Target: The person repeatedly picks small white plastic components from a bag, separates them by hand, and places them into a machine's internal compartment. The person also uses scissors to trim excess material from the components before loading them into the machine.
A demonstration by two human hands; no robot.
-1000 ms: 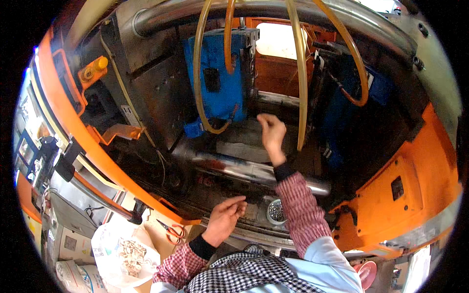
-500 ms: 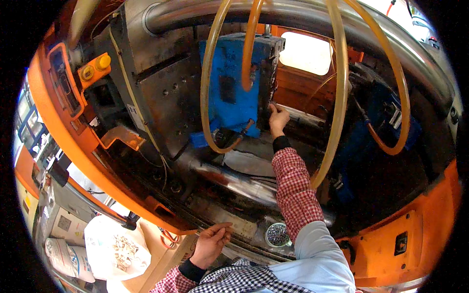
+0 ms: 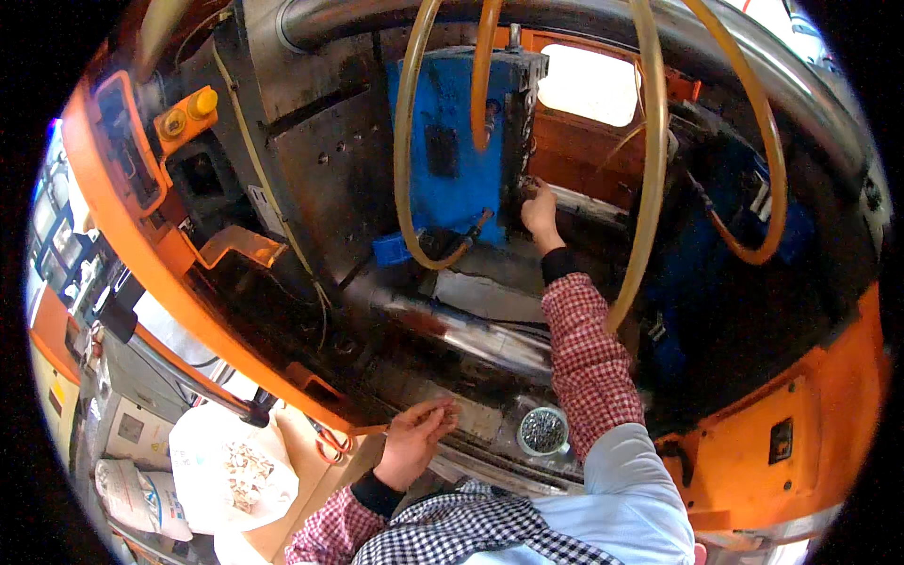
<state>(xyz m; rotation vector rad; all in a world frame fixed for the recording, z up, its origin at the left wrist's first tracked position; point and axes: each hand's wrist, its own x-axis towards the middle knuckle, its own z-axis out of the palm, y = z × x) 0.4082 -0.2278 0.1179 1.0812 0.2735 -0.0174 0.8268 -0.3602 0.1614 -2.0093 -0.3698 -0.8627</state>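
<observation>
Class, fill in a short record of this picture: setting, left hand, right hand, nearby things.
Setting: inside a large orange-framed machine
Right hand: reaching far in, at the edge of the blue metal block
Left hand: low, fingers lightly curled, by the machine's front edge; holding anything: cannot tell
Nearby: yellowish looped hoses; small round tin of metal bits

Blue block [image 3: 452, 160]: painted metal, matt, scuffed. Platen [image 3: 325, 179]: bare dark steel, rough and grimy. Tie bar [image 3: 471, 330]: polished metal, glossy. Hoses [image 3: 650, 188]: smooth translucent amber plastic. Guard [image 3: 160, 273]: orange painted metal, semi-gloss. Sleeve [image 3: 589, 358]: red checked woven cloth. Cup [image 3: 543, 431]: holds shiny metal bits. Sack [image 3: 231, 466]: white woven plastic.
</observation>
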